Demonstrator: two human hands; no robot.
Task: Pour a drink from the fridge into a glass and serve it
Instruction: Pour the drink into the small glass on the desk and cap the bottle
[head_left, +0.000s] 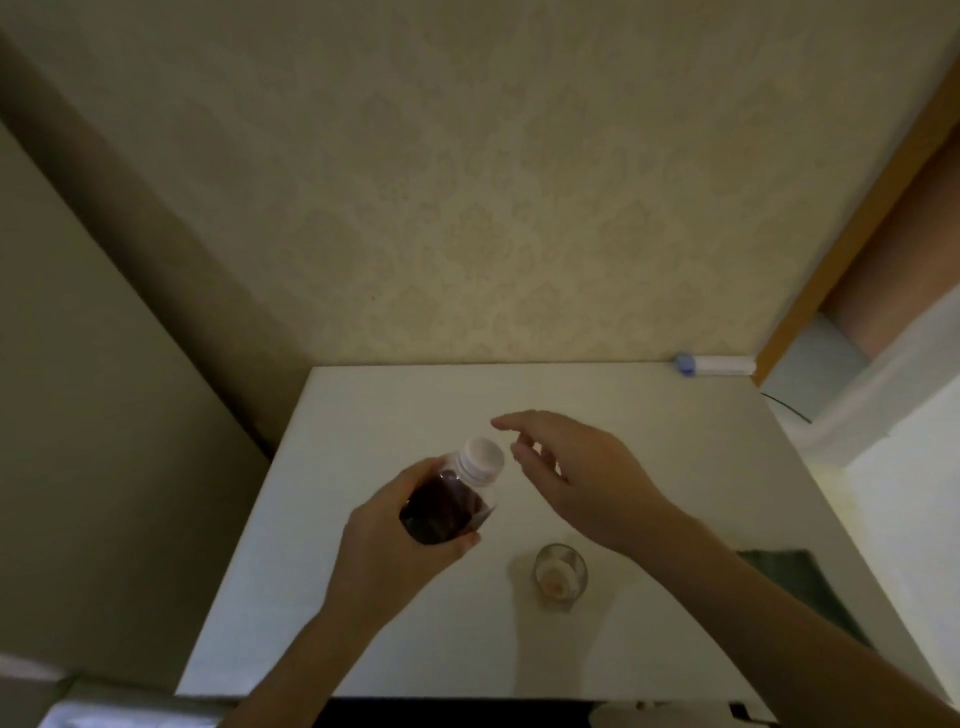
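Here's the white table (649, 415), pushed up against a patterned wall (493, 182), and both hands are over it. The left hand (384, 530) grips the bottle (447, 501) around its dark body, fingers curled round the far side and thumb on the near side. The bottle carries a dark drink and tilts, its white cap (484, 457) pointing toward one o'clock. The cap sits on the neck.

The right hand (576, 467) hangs above the table at three o'clock from the cap, close beside it but not touching. Its fingers are loosely spread and bent, tips aimed at the cap, holding nothing.

At five o'clock from the bottle stands the glass (560, 576), upright on the table, just under the right forearm. Something pale shows at its bottom; what it is, I can't tell.

Up at the table's far right corner, against the wall, lies a white tube with a blue end (714, 365). A dark green cloth (800, 577) shows at the table's right edge.
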